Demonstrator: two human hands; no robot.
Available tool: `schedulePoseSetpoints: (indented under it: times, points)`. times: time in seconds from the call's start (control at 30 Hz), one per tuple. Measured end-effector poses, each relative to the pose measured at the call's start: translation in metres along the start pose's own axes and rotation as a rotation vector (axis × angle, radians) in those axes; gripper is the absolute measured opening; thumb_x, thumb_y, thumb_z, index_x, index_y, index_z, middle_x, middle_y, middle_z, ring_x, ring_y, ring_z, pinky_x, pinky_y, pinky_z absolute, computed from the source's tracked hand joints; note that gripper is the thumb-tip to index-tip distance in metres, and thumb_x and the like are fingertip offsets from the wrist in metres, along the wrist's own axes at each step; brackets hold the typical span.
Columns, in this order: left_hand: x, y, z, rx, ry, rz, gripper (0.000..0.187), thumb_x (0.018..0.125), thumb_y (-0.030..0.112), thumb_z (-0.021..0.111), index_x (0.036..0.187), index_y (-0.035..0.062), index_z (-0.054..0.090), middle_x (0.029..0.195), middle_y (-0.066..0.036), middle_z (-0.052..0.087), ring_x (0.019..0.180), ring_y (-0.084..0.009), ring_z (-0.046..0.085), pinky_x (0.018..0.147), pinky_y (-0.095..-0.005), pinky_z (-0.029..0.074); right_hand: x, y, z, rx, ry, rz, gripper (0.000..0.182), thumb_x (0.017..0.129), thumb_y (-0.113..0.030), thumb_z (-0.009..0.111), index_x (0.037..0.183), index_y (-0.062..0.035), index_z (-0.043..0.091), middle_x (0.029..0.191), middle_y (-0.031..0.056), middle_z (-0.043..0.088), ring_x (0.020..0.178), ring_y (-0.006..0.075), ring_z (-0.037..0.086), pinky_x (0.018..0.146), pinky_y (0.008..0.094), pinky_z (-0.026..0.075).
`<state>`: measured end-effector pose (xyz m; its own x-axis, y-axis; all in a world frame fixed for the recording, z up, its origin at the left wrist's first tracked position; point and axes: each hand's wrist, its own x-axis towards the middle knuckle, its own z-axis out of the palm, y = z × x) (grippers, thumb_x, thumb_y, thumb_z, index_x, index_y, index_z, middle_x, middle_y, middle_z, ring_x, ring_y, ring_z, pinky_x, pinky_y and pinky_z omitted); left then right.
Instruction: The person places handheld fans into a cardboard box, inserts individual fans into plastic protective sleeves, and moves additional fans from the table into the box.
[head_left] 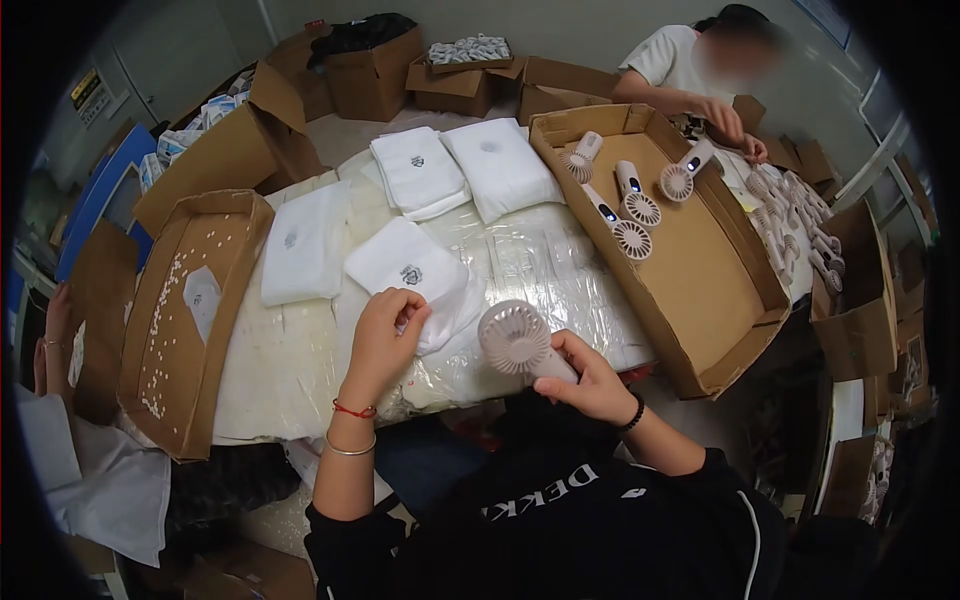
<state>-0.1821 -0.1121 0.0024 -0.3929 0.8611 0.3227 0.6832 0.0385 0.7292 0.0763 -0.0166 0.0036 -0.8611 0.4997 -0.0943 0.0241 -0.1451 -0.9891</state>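
Note:
My right hand (590, 382) is wrapped around the handle of a pale handheld fan (516, 338), its round grille tilted up toward me. Over the near left edge of a small pile of white pouches (408, 268), printed with a dark emblem, is my left hand (388, 330). Its fingers are curled together, and whether they pinch a pouch is hidden. More white pouch stacks lie behind, one on the left (303, 245) and two at the back (420, 172).
On the right, a cardboard tray (715, 290) holds several fans (632, 240). A shallow box (225, 330) with small white stickers stands left. Across the table a co-worker's hand (720, 118) is near piled fans (785, 225). Another person's hand (58, 315) shows far left.

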Motion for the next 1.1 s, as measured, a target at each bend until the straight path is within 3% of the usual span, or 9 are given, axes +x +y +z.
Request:
schedulePoseSetpoints:
  times: [0.13, 0.23, 0.37, 0.43, 0.57, 0.8, 0.9, 1.0, 1.1]
  points:
    - [0.000, 0.000, 0.001, 0.016, -0.001, 0.014, 0.009, 0.079, 0.008, 0.061, 0.079, 0.0003, 0.056, 0.070, -0.008, 0.052, 0.066, -0.0203, 0.048, 0.062, -0.0304, 0.040, -0.003, 0.001, -0.006, 0.025, 0.041, -0.005, 0.035, 0.079, -0.010, 0.071, 0.104, -0.0033, 0.047, 0.088, 0.0017, 0.055, 0.071, 0.0049, 0.052, 0.057, 0.0187, 0.042]
    - [0.000, 0.000, 0.002, 0.011, 0.009, 0.021, 0.009, 0.078, 0.008, 0.061, 0.079, 0.0005, 0.057, 0.070, -0.008, 0.052, 0.066, -0.0200, 0.047, 0.062, -0.0302, 0.040, -0.003, 0.005, -0.010, 0.213, 0.065, -0.002, 0.035, 0.082, -0.011, 0.065, 0.111, -0.0022, 0.048, 0.091, 0.0019, 0.055, 0.076, 0.0069, 0.053, 0.063, 0.0210, 0.044]
    - [0.000, -0.001, 0.003, 0.010, 0.008, 0.013, 0.009, 0.078, 0.008, 0.061, 0.079, 0.0007, 0.057, 0.069, -0.007, 0.052, 0.066, -0.0198, 0.047, 0.062, -0.0300, 0.040, 0.005, 0.006, -0.021, -0.042, 0.264, -0.098, 0.042, 0.086, -0.017, 0.054, 0.124, -0.0010, 0.047, 0.101, 0.0041, 0.056, 0.092, 0.0128, 0.053, 0.083, 0.0273, 0.043]
    - [-0.001, -0.001, 0.003, 0.009, 0.013, 0.012, 0.009, 0.078, 0.009, 0.061, 0.078, 0.0008, 0.057, 0.069, -0.007, 0.052, 0.066, -0.0200, 0.048, 0.062, -0.0301, 0.040, 0.007, 0.001, -0.025, 0.019, 0.291, 0.115, 0.040, 0.085, -0.013, 0.053, 0.123, -0.0007, 0.048, 0.104, 0.0038, 0.055, 0.093, 0.0130, 0.054, 0.083, 0.0276, 0.043]
    - [-0.001, -0.001, 0.004, 0.024, 0.024, 0.019, 0.009, 0.078, 0.009, 0.062, 0.078, 0.0010, 0.057, 0.070, -0.007, 0.052, 0.066, -0.0202, 0.048, 0.062, -0.0303, 0.040, 0.013, 0.002, -0.025, 0.401, 0.153, -0.028, 0.034, 0.084, -0.009, 0.053, 0.117, 0.0001, 0.047, 0.095, 0.0062, 0.057, 0.082, 0.0118, 0.054, 0.075, 0.0257, 0.045]
    - [-0.001, -0.002, 0.004, 0.025, 0.037, 0.025, 0.009, 0.078, 0.009, 0.062, 0.078, 0.0015, 0.057, 0.070, -0.007, 0.052, 0.065, -0.0204, 0.048, 0.062, -0.0308, 0.040, 0.010, 0.001, -0.021, 0.178, 0.140, -0.009, 0.036, 0.082, -0.006, 0.057, 0.116, -0.0005, 0.045, 0.091, 0.0076, 0.060, 0.063, 0.0108, 0.054, 0.057, 0.0246, 0.046]
    - [-0.002, -0.004, 0.005, 0.030, 0.043, 0.029, 0.008, 0.078, 0.009, 0.062, 0.078, 0.0020, 0.057, 0.070, -0.007, 0.053, 0.065, -0.0210, 0.049, 0.062, -0.0319, 0.039, 0.008, -0.003, -0.022, 0.177, 0.058, 0.031, 0.049, 0.083, -0.006, 0.056, 0.128, -0.0017, 0.036, 0.092, 0.0111, 0.061, 0.060, 0.0109, 0.053, 0.052, 0.0231, 0.045]
    - [-0.006, 0.009, 0.004, 0.052, 0.080, 0.070, 0.007, 0.078, 0.009, 0.062, 0.078, 0.0033, 0.057, 0.071, -0.007, 0.054, 0.066, -0.0216, 0.049, 0.062, -0.0328, 0.038, 0.006, -0.011, -0.018, 0.386, -0.366, 0.140, 0.079, 0.087, -0.010, 0.055, 0.145, -0.0105, 0.003, 0.093, 0.0192, 0.062, 0.053, 0.0120, 0.052, 0.046, 0.0222, 0.043]
    - [-0.013, 0.032, 0.006, 0.053, 0.080, 0.149, 0.007, 0.077, 0.009, 0.063, 0.079, 0.0048, 0.058, 0.071, -0.006, 0.055, 0.066, -0.0221, 0.050, 0.064, -0.0327, 0.037, 0.007, -0.007, -0.005, 0.577, -0.546, 0.133, 0.080, 0.088, -0.011, 0.055, 0.145, -0.0114, -0.001, 0.091, 0.0203, 0.062, 0.053, 0.0119, 0.053, 0.046, 0.0217, 0.044]
